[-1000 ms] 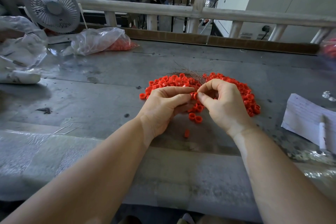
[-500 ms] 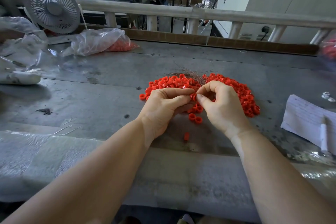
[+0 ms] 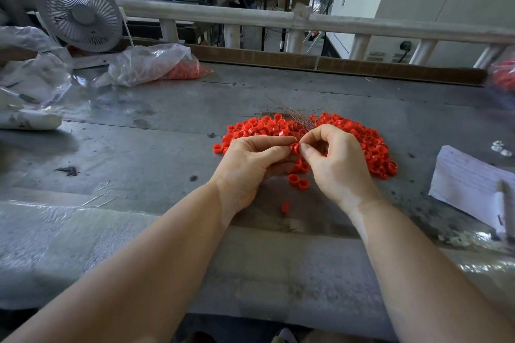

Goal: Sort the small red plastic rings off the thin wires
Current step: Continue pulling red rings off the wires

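Observation:
A heap of small red plastic rings (image 3: 370, 145) lies on the grey metal table (image 3: 156, 147), with a bundle of thin wires (image 3: 289, 113) across its far side. My left hand (image 3: 250, 167) and my right hand (image 3: 337, 164) meet just in front of the heap. Between their thumbs and forefingers both pinch one red ring (image 3: 294, 147). A wire through that ring cannot be made out. Two loose rings (image 3: 298, 181) sit below my hands, and a single one (image 3: 284, 206) lies nearer to me.
A clear plastic bag with red rings (image 3: 161, 64) and a grey fan (image 3: 79, 11) stand at the back left. More crumpled plastic (image 3: 30, 75) lies at the far left. A paper sheet with a pen (image 3: 473, 184) is at the right. A railing (image 3: 306, 22) borders the far side.
My hands stay in the same place at the front of the heap; only the fingers shift slightly around the pinched ring.

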`<state>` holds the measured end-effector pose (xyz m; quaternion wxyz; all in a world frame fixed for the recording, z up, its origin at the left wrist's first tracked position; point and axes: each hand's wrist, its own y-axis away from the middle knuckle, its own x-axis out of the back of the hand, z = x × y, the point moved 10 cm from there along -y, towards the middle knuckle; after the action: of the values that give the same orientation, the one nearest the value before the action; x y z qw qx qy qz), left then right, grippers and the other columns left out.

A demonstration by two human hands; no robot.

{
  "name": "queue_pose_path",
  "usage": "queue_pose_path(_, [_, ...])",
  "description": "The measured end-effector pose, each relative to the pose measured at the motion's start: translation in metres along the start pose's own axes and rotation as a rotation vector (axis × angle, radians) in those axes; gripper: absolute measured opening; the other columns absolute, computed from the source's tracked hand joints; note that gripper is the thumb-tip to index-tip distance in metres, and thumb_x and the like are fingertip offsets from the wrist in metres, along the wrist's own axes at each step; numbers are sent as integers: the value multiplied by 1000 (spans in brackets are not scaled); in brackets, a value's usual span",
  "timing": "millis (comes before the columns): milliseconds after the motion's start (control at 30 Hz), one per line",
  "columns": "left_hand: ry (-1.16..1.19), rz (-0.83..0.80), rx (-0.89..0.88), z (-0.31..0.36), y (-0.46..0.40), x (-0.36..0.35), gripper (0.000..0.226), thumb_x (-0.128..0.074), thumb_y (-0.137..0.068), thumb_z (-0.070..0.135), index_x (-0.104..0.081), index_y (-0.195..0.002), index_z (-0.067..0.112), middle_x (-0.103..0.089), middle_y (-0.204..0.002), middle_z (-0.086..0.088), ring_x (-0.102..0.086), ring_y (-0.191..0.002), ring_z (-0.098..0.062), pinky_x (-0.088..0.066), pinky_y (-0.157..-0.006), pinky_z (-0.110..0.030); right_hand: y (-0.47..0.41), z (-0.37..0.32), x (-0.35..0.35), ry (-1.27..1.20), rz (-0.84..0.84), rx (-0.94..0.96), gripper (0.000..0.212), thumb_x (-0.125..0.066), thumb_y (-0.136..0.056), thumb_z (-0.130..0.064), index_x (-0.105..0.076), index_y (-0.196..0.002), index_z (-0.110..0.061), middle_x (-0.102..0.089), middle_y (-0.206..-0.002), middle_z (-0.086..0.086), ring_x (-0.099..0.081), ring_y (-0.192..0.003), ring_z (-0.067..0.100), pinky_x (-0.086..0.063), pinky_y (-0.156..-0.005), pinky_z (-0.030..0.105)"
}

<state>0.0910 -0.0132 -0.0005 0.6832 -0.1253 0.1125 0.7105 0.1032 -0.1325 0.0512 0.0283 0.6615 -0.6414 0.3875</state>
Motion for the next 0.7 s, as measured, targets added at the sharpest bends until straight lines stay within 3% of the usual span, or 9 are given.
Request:
queue_pose_path(367, [14, -3, 2, 0, 1, -2, 18, -53, -86, -8, -68, -89, 1, -72, -69, -6, -69, -65, -13, -56, -60, -20, 1, -2, 0, 15, 12, 12, 17, -60, -86, -6, -58, -74, -19, -54, -68, -12, -49, -64, 0, -37, -58, 3])
queue_pose_path(533, [13, 8, -5, -1, 0, 0, 18, -54, -85, -8, -69, -86, 3, -72, -70, -7, -70, -66, -14, -56, -60, -20, 2, -3, 0, 57, 45, 19, 15, -59, -85, -6, -57, -75, -17, -56, -72, -5, -52, -70, 11, -36, -61, 16])
queue_pose_path(700, [-54, 26, -71, 3, 0, 2, 20, -56, -85, -8, -70, -84, 6, -72, -70, -6, -70, -67, -15, -56, -63, -20, 2, 0, -1, 44, 44, -4, 17, -59, -86, -7, -55, -74, -18, -51, -65, -15, -48, -62, 1, -35, -56, 5])
